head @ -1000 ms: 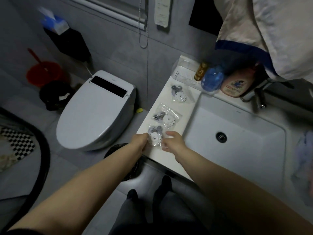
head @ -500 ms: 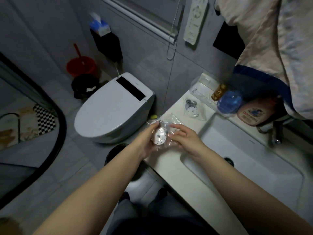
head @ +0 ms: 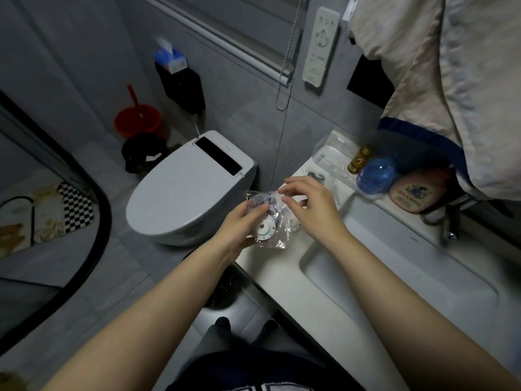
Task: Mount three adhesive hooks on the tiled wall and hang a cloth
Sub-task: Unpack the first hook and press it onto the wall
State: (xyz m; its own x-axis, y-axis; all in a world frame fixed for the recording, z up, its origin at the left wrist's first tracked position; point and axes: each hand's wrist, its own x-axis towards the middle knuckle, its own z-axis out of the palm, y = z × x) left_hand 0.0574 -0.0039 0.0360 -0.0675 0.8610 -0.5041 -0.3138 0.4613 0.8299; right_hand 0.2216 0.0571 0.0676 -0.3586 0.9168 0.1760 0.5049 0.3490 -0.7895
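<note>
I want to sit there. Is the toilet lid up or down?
Down: the white toilet lid lies flat, covering the whole seat.

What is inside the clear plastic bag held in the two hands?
The clear bag shows a white round hook base with a centre hole, plus greyish metal parts higher up. The left hand covers the bag's left side, so anything more there is hidden.

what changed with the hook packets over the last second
The left hand lifted one hook packet off the counter; the right hand now pinches its plastic top. Another packet stayed by the wall, partly hidden. The toilet lid stayed shut.
</note>
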